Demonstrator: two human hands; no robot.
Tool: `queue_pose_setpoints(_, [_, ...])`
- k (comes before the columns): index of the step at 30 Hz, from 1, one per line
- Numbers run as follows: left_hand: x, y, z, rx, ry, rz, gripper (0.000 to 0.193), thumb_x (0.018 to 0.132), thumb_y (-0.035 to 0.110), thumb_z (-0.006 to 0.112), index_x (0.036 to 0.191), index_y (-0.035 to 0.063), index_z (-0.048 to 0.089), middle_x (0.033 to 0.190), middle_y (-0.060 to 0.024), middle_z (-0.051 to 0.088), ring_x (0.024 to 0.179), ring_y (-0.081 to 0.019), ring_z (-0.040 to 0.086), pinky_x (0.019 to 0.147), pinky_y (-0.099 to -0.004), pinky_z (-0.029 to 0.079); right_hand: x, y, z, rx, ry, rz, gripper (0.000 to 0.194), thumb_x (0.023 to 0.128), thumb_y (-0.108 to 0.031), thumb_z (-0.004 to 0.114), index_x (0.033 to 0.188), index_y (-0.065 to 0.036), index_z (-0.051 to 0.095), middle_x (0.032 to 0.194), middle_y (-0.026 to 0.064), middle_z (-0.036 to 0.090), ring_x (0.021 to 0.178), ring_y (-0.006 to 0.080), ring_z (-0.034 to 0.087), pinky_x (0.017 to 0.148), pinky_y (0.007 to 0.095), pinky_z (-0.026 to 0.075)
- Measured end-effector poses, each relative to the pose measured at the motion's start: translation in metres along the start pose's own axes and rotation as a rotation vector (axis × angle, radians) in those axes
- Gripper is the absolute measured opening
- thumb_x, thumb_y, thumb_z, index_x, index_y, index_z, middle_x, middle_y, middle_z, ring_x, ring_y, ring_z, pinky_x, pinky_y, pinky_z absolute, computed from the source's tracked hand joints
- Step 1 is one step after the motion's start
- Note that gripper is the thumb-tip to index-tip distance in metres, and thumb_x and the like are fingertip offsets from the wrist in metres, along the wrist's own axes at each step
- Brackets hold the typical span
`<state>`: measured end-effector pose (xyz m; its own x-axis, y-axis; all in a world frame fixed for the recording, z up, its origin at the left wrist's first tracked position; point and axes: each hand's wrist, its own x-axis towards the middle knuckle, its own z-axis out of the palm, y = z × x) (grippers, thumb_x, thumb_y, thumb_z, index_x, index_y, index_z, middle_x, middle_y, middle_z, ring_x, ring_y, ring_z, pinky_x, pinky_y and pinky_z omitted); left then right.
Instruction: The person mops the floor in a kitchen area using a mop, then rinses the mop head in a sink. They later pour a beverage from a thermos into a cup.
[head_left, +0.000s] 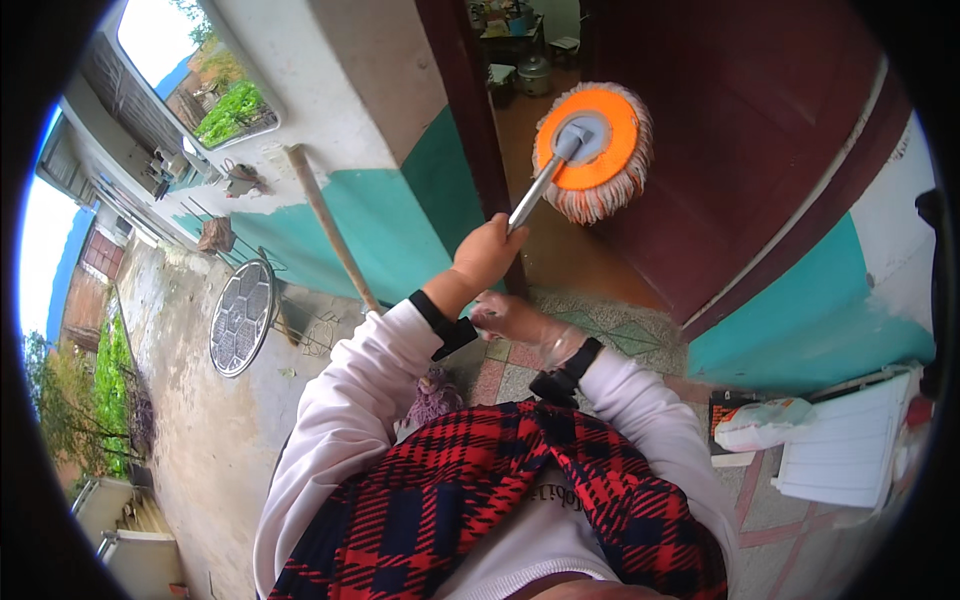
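Note:
My left hand (484, 259) is wrapped around the silver handle (544, 184) of a mop, just below its head. The round mop head (592, 154) is raised before the doorway, its orange backing disc and grey swivel joint facing me and its pale strands hanging around the rim. My right hand (510, 319), in a clear plastic glove, is behind and below the left wrist with its fingers curled. Whether it grips the lower handle is hidden. Dark straps circle both wrists. A purple mop head (433, 394) shows beneath my left forearm.
A dark red door (720, 135) stands ajar on the right. A wooden pole (330, 225) leans against the teal-and-white wall. A round patterned table (241, 319) is to the left. At right, a plastic bag (765, 424) lies beside a white panel (847, 442) on the tiles.

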<state>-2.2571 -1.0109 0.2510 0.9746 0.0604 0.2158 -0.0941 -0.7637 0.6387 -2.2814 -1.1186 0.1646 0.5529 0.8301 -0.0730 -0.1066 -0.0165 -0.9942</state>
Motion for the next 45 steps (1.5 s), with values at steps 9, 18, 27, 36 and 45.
queue_pose_setpoints(9, [0.102,-0.021,0.066,-0.154,-0.294,-0.099,0.036,0.086,0.035,0.049,0.094,-0.0004,0.049,0.072,-0.0114,0.054,0.069,-0.0238,0.054,0.064,-0.0338,0.044,0.042,0.004,-0.104,0.211,0.092,0.144,0.036,0.086,-0.039,0.05,0.096,-0.005,0.053,0.079,0.0018,0.057,0.065,0.008,0.057,0.058,0.0219,0.049])
queue_pose_setpoints(18, [0.052,-0.121,0.104,-0.696,-0.62,-0.309,0.067,0.081,0.047,0.056,0.121,-0.0038,0.038,0.107,-0.0154,0.05,0.101,-0.0193,0.047,0.087,-0.033,0.039,0.118,-0.027,-0.232,0.103,0.038,0.246,0.04,0.086,-0.039,0.05,0.1,-0.002,0.059,0.087,0.0051,0.061,0.069,0.011,0.056,0.066,0.0225,0.048])
queue_pose_setpoints(27, [0.044,-0.048,0.205,-0.662,0.026,-0.664,0.033,0.085,0.038,0.054,0.079,0.0052,0.052,0.058,0.0037,0.043,0.051,-0.0059,0.039,0.045,-0.0225,0.033,0.104,-0.017,-0.44,-0.535,0.342,0.187,0.024,0.081,-0.022,0.056,0.092,-0.001,0.06,0.087,0.0081,0.062,0.08,0.0152,0.056,0.071,0.0282,0.045])
queue_pose_setpoints(36, [0.105,0.009,0.294,-0.433,0.238,-1.027,0.039,0.083,0.037,0.055,0.073,0.0,0.053,0.055,-0.007,0.044,0.051,-0.0143,0.04,0.049,-0.0309,0.037,0.082,-0.048,-0.639,-0.237,0.677,0.299,0.04,0.086,-0.023,0.047,0.12,-0.001,0.046,0.116,0.0097,0.05,0.105,0.0181,0.046,0.093,0.0317,0.034])
queue_pose_setpoints(45, [0.147,0.013,0.352,-0.332,0.352,-1.247,0.045,0.08,0.045,0.054,0.074,0.0,0.057,0.057,-0.0168,0.053,0.055,-0.0314,0.053,0.054,-0.0386,0.041,0.052,0.001,-0.732,-0.278,0.833,0.202,0.035,0.089,-0.019,0.044,0.117,0.001,0.047,0.112,0.014,0.052,0.101,0.0227,0.05,0.088,0.0315,0.039])
